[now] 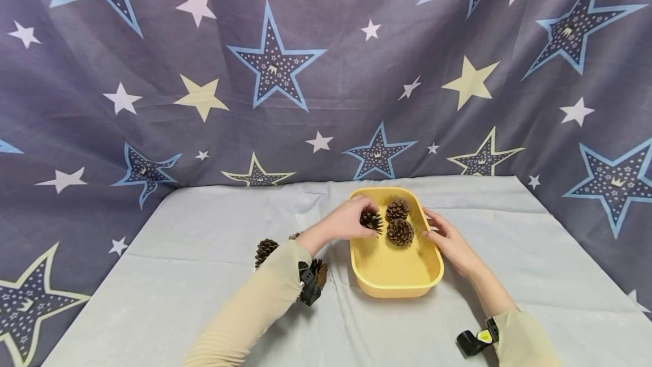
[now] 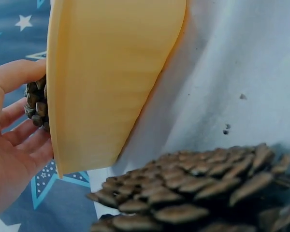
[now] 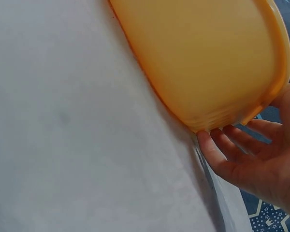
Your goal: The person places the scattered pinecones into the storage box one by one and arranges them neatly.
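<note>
Inside a yellow plastic tub (image 1: 394, 273), my left hand (image 1: 351, 218) holds a brown pine cone (image 1: 371, 220) near the left wall. Two more pine cones sit in the tub just right of it, a smaller one (image 1: 397, 209) behind a rounder one (image 1: 400, 232). In the left wrist view, the tub's wall (image 2: 106, 87) partly hides the held pine cone (image 2: 35, 105) between thumb and fingers. My right hand (image 1: 450, 242) touches the tub's right side near the rim. Its fingertips rest against the outer wall (image 3: 208, 63) in the right wrist view.
Left of the tub, several loose pine cones (image 1: 265, 252) lie on the cloth-covered table (image 1: 168, 276), partly hidden by my left forearm. One pine cone (image 2: 193, 188) looms close in the left wrist view. A star-patterned curtain (image 1: 326, 72) hangs behind the table.
</note>
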A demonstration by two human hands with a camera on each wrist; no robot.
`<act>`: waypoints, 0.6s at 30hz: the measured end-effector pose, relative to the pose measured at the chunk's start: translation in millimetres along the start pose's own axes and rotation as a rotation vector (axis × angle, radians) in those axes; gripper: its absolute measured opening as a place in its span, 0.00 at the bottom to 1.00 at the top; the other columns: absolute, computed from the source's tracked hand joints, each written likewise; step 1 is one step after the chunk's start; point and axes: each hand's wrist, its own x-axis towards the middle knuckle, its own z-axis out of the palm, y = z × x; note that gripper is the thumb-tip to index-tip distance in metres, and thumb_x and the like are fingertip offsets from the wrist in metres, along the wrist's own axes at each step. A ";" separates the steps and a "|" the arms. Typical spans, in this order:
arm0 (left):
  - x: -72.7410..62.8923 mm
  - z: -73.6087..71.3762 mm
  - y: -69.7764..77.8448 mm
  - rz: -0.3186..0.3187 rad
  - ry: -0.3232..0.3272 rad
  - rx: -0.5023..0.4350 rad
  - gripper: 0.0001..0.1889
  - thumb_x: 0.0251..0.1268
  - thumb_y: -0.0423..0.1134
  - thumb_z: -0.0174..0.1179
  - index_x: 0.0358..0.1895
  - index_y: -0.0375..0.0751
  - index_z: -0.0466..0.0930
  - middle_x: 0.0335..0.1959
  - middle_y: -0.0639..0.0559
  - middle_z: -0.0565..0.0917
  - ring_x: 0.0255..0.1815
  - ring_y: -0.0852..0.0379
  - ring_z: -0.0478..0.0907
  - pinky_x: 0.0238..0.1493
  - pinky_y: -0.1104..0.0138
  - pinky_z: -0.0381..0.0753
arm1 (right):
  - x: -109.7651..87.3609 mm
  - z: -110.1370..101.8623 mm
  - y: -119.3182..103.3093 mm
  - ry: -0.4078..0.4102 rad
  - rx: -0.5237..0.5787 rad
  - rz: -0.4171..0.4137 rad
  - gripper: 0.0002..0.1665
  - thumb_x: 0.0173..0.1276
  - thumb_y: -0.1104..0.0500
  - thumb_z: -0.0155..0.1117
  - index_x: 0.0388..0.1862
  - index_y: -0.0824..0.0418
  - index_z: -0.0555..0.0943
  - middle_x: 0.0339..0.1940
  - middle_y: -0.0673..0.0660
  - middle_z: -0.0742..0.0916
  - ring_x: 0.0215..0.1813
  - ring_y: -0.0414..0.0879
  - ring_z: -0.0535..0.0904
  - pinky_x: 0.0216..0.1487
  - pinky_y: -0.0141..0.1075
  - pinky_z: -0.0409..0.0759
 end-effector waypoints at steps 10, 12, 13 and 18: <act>0.9 3.2 3.5 0.036 -0.051 0.104 0.27 0.42 0.42 0.70 0.48 0.41 0.72 0.49 0.49 0.76 0.53 0.55 0.72 0.59 0.66 0.69 | 0.5 1.0 1.9 0.003 0.003 -0.013 0.36 0.64 0.66 0.51 0.70 0.66 0.52 0.57 0.73 0.69 0.45 0.40 0.75 0.42 0.29 0.78; 1.0 4.4 4.6 0.053 -0.060 0.127 0.26 0.42 0.41 0.69 0.48 0.41 0.72 0.48 0.49 0.76 0.52 0.55 0.72 0.58 0.67 0.69 | 0.4 1.1 2.2 0.002 0.004 -0.014 0.36 0.64 0.66 0.51 0.70 0.66 0.52 0.57 0.73 0.69 0.45 0.40 0.75 0.42 0.29 0.78; 1.0 4.7 5.4 0.060 -0.065 0.138 0.27 0.42 0.41 0.69 0.49 0.40 0.72 0.48 0.49 0.76 0.52 0.54 0.72 0.58 0.67 0.69 | 0.3 1.0 2.2 0.001 0.005 -0.015 0.36 0.64 0.66 0.51 0.70 0.66 0.52 0.57 0.73 0.69 0.45 0.40 0.75 0.42 0.29 0.78; 3.9 8.0 5.0 0.098 -0.074 0.237 0.31 0.44 0.42 0.68 0.56 0.37 0.72 0.52 0.47 0.75 0.54 0.54 0.71 0.61 0.68 0.67 | 0.5 0.5 2.3 0.004 0.005 -0.021 0.36 0.64 0.66 0.51 0.70 0.66 0.52 0.58 0.73 0.69 0.45 0.39 0.75 0.42 0.29 0.78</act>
